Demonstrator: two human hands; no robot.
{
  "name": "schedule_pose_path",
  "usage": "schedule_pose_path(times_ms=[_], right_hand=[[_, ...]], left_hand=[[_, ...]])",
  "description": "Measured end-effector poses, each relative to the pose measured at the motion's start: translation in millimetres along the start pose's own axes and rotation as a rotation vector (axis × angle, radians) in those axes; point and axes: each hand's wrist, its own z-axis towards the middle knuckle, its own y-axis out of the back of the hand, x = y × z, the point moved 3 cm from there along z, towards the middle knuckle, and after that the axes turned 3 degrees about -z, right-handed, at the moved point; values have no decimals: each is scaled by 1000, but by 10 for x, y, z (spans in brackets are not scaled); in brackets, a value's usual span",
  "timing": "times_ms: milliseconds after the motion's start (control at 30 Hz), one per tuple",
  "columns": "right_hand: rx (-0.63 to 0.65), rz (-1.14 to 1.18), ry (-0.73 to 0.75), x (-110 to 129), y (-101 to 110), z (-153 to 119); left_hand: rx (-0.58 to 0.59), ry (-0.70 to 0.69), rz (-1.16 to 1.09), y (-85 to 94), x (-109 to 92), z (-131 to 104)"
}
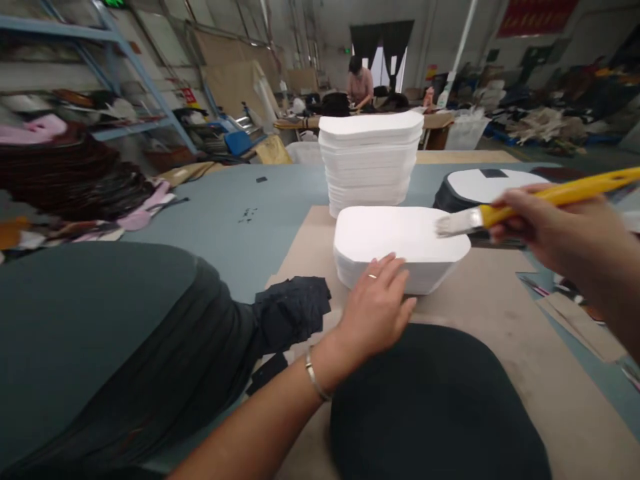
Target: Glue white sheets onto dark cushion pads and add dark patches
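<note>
The right hand (575, 233) grips a yellow brush (575, 190) by its handle, the fingers curled round it and the thumb along its near side. The metal band (467, 222) and pale bristles (444, 229) point left, over the right end of the white stack (390, 230); they are blurred, and I cannot tell whether the bristles touch the top or sit just above it. The left hand (377, 303) lies at the front of that same stack, fingers extended and slightly parted, fingertips at the top front edge, thumb held apart, with nothing clasped between them (a ring (373, 276) shows on one finger and a bracelet (315, 375) on the wrist). The white stack stands near the middle of the brown board (493, 293), which lies on the blue-green table (210, 207). Just behind it rises a taller stack (370, 163) of white pieces, its layers slightly uneven. In front, partly below the left hand, lies a black panel (440, 407) with rounded corners. Black scraps (290, 310) sit in a loose heap to the left of the white stack, beside a big dark stack (100, 300) that fills the lower left. To the right, partly behind the right hand, is a dark stack topped with a white piece (465, 183), and on that a small dark square (494, 173). Farther back, a co-worker (360, 87) in a pink top bends over another table (440, 121).
</note>
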Motion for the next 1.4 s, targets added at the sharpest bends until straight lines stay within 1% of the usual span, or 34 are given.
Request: schedule_pose_path(times_ms=[33, 67, 100, 133, 200, 267, 300, 367, 533, 633, 733, 767, 800, 833, 933, 967, 1000, 1133, 1267, 1400], right_hand=[[171, 148, 23, 206, -392, 104], [279, 180, 48, 381, -726, 169], [362, 199, 61, 515, -1006, 208], [459, 190, 76, 613, -1240, 225], [624, 148, 107, 715, -1572, 238], [733, 122, 130, 745, -1772, 267], [746, 118, 132, 748, -1840, 302], [705, 117, 110, 742, -1956, 414], [482, 121, -51, 648, -2254, 864], [376, 105, -76, 580, -2360, 1170], [304, 77, -74, 548, -2321, 1409], [298, 73, -62, 548, -2282, 1466], [319, 71, -38, 552, -2238, 1511], [373, 67, -1, 558, -2197, 1543], [619, 6, 109, 534, -2075, 1595], [674, -21, 117, 502, -2023, 1610], [693, -47, 102, 458, -1960, 1631], [632, -146, -6, 242, -1602, 1707], [547, -224, -64, 36, -1121, 1708], [471, -274, -134, -141, -655, 1643]], left_hand=[[24, 6, 78, -109, -21, 98], [46, 25, 146, -210, -29, 168], [63, 48, 203, -297, -26, 212], [71, 65, 246, -367, -19, 235], [66, 69, 299, -452, -7, 239], [37, 57, 325, -471, -7, 220], [23, 52, 332, -465, -11, 210], [7, 48, 339, -442, -24, 200], [5, 76, 327, -400, -48, 206], [1, 76, 324, -381, -49, 200], [2, 86, 308, -361, -41, 194], [3, 91, 303, -358, -39, 194], [6, 94, 301, -358, -38, 196], [8, 92, 302, -360, -38, 200], [8, 84, 308, -377, -39, 217], [7, 87, 308, -383, -36, 223], [5, 91, 306, -388, -32, 229], [2, 90, 282, -400, -14, 248], [-4, 89, 265, -399, -6, 265], [2, 95, 267, -377, -6, 293]])
